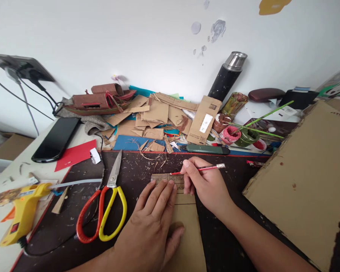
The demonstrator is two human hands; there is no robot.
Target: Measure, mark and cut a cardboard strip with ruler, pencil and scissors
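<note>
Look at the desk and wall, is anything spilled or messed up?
Cardboard scraps lie in a messy heap at the back, with bits strewn onto the dark mat. The white wall has odd grey blotches. Pink paint is smeared around its jar. No puddle shows.

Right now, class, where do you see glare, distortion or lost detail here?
Head view: soft light on the wall; a bright glint on the steel cap; the large cardboard seems stretched near the right edge; the dark mat shows little detail.

1 head-worn camera, facing forward and down over both hands
</note>
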